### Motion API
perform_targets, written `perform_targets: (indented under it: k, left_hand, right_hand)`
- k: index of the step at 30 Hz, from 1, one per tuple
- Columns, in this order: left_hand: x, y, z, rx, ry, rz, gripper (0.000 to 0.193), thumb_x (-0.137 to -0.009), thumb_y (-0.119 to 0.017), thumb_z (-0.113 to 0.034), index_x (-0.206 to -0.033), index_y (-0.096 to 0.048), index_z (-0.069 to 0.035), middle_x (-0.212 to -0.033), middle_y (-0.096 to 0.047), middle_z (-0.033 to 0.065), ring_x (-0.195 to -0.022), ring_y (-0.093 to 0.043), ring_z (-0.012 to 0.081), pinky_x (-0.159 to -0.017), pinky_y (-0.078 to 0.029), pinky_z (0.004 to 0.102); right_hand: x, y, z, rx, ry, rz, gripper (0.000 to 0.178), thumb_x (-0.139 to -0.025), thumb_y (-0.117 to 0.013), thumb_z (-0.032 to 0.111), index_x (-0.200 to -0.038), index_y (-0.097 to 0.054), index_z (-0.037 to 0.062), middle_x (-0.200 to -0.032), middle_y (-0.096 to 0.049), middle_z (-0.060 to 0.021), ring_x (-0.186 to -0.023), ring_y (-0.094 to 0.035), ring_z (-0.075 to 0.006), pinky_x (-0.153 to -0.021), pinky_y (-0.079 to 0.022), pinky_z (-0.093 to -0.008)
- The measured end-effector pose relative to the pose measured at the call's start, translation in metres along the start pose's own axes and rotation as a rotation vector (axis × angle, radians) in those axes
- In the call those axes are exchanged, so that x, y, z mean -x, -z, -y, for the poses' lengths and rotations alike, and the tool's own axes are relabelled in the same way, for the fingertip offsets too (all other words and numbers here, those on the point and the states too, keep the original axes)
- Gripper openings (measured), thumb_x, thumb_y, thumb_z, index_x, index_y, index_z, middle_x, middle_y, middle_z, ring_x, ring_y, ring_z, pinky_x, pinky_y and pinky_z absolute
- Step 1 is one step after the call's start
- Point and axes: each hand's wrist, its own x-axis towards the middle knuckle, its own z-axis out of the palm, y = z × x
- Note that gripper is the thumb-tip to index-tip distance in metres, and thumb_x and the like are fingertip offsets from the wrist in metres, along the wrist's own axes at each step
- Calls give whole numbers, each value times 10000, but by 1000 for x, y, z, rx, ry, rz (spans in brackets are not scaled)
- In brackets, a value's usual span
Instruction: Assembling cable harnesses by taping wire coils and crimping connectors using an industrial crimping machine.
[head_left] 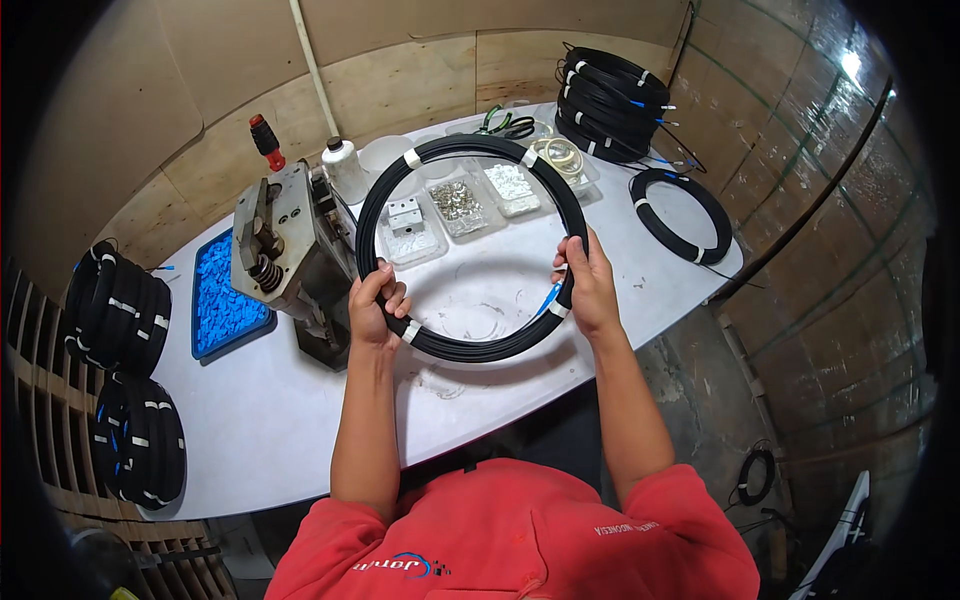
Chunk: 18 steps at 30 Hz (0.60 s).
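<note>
Between my two hands I hold up a large coil of black cable [480, 350], bound at several spots with white tape. My left hand [375, 305] is closed round its lower left side. On the opposite side my right hand [586, 275] grips the coil, thumb toward me. Just below the right fingers a blue connector [548, 298] shows against the coil's inner edge. Through the ring I see a clear tray of small metal parts [458, 200], another of white pieces [512, 188], and a white block [405, 215] in a container.
A metal press [290, 235] stands left of the coil, beside a blue tray of blue parts [225, 300]. Cable coils are stacked at the far right [610, 105] and left edge [138, 440]; one coil [683, 215] lies on the white table [480, 415]. A white bottle [343, 170] and pliers [508, 125] sit behind.
</note>
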Motion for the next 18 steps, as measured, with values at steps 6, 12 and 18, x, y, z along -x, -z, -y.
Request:
perform_targets:
  k: [6,12,18]
  left_hand:
    - [6,-11,0,-50,-45,1,90,-908,-636,-113,-887,-549,-119,-626,-422,-46,-471,-383,60,-424,-337,235]
    - [15,-22,-1,-107,-37,0,167,-918,-670,-164,-902,-511,-121,-658,-428,-35,-504,-397,61,-443,-355,230]
    - [24,-38,-4,-141,-24,60,176,-936,-664,-159,-931,-493,-118,-692,-443,-27,-540,-428,69,-469,-384,229]
  right_hand:
    - [-1,-3,1,-52,-16,-40,320,-1047,-515,376,-1035,-576,62,-765,-501,24,-638,-469,-58,-605,-451,-244]
    - [-5,2,-5,-271,-184,-76,306,-1050,-509,367,-939,-527,83,-760,-515,-4,-614,-485,-85,-567,-471,-270]
    - [-3,5,-16,-243,-329,-133,378,-1043,-492,422,-1107,-530,51,-971,-584,-79,-788,-673,-207,-588,-556,-323]
